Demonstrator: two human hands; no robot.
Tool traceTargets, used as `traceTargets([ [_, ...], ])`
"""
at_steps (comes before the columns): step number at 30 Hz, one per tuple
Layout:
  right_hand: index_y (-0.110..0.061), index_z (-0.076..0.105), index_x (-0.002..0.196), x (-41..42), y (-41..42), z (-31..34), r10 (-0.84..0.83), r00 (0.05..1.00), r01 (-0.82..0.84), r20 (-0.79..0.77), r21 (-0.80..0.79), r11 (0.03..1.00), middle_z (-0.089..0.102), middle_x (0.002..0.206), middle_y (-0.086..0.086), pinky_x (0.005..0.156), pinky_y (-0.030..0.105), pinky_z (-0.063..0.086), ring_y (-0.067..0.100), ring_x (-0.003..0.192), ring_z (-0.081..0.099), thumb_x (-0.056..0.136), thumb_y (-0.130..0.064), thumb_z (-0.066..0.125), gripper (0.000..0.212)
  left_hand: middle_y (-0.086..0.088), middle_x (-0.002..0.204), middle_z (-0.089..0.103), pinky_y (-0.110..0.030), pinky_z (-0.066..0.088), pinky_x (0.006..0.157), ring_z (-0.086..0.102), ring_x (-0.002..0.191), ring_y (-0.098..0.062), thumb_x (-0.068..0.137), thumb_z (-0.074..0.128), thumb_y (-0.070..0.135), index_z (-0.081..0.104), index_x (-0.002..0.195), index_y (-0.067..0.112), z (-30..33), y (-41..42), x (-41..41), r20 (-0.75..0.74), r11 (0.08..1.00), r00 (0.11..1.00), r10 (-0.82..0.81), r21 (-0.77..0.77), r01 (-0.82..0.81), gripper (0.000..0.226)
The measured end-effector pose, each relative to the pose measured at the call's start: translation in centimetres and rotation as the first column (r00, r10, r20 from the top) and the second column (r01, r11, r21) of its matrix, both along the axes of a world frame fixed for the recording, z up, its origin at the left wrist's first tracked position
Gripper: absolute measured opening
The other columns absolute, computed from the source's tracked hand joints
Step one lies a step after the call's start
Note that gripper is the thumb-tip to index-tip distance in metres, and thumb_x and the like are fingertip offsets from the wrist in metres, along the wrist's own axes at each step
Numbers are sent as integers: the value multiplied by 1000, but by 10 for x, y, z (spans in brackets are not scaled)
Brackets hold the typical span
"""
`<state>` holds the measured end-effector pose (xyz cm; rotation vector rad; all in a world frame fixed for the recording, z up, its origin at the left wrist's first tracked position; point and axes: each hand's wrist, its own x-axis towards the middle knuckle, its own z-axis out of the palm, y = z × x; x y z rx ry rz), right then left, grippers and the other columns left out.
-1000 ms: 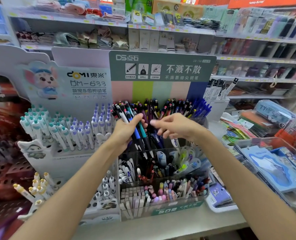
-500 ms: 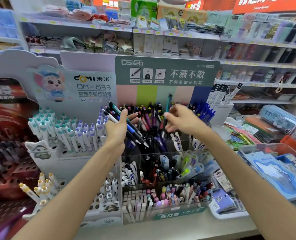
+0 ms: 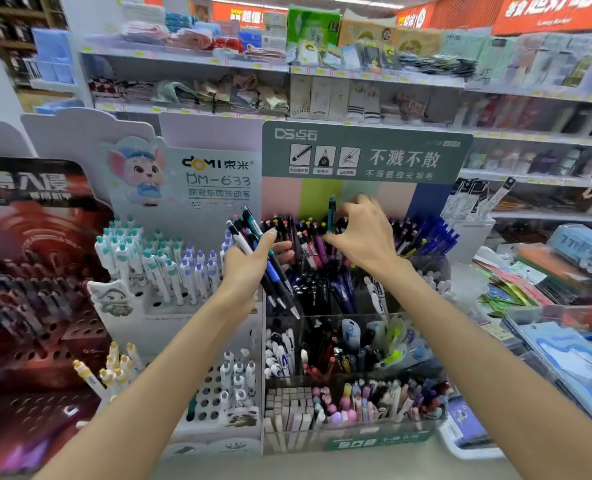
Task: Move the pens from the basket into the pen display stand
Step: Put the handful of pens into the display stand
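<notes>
The left hand is clenched around a bundle of pens, held slanted just in front of the stand, tips pointing down and right. The right hand pinches a teal pen upright between thumb and fingertips, its lower end among the pens in the stand's top row; no basket can be made out

A pale beige shop surface carries the displays. At 6 o'clock stands a clear acrylic pen display stand with a green header card; touching it at 9 o'clock is a white cardboard pen stand with a cartoon mouse. A white plastic tray sits at 4 o'clock.
</notes>
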<state>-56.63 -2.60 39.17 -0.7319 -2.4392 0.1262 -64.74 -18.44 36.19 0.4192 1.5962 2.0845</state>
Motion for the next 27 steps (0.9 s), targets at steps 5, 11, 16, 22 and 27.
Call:
traceTargets([
  [5,-12,43,126,1,0,-5,197,976,-189,-93,91,978,65,90,9,61,41,51,36,76,62,81,-11,62,49,-1,78,73,-20,56,58,72,67,-11,95,57,24,59,89,14,8,0,2,-69,999,996,-54,-9,53,12],
  [11,-9,28,141,1,5,-13,192,971,-192,-143,11,981,43,53,-2,53,35,40,22,46,44,91,-14,55,57,-1,77,73,-21,55,56,72,68,-11,95,57,24,59,92,15,10,3,2,-22,996,996,-84,2,84,10],
  [16,-13,43,135,11,8,-19,239,954,-228,-180,83,970,66,81,6,60,33,52,21,59,61,87,-19,68,54,-3,80,74,-23,58,62,72,71,-14,95,58,23,60,92,13,7,4,2,-14,994,994,-112,-7,111,11],
  [22,-20,67,112,7,23,-33,15,1000,-23,20,500,866,59,118,8,76,40,44,29,97,54,96,-33,44,30,-4,85,75,-26,59,70,73,81,-17,95,57,27,62,92,13,3,6,5,-61,981,980,-191,-32,190,15],
  [27,-16,59,123,13,7,-27,11,1000,-1,-29,317,949,52,123,6,86,38,38,24,109,45,97,-44,33,46,-4,78,74,-23,58,64,72,70,-13,93,59,25,65,86,11,3,4,13,-131,950,945,-299,-138,281,17],
])
